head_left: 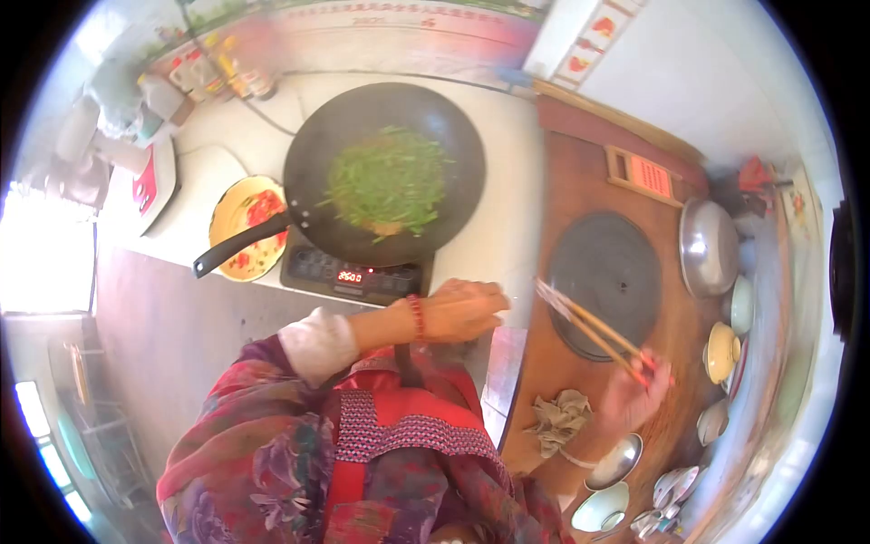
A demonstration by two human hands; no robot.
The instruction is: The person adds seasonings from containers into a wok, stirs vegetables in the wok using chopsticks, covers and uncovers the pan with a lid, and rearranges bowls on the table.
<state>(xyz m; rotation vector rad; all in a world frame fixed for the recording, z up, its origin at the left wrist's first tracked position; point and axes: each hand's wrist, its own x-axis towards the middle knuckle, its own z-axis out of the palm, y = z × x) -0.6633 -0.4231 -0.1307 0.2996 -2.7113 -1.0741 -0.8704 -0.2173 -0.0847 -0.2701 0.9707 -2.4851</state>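
My left hand (464, 311) is over the counter's front edge, just right of the cooker's control panel, its fingers curled together; what they hold, if anything, is too small to name. Over the wooden table at the right, my right hand (636, 396) grips a pair of chopsticks (594, 328), whose tips point up and left over a round dark lid (605, 283). A black wok (305, 172) with chopped green vegetables (388, 181) stands on the induction cooker (353, 276), its handle pointing lower left. Beside the handle is a yellow bowl (224, 218) with red pieces inside.
A grater (645, 176) and a metal bowl (707, 247) lie at the right table's back. Nearer are a crumpled cloth (560, 421), a metal dish (616, 462) and a pale green bowl (602, 508). Bottles (196, 76) stand at the counter's back left.
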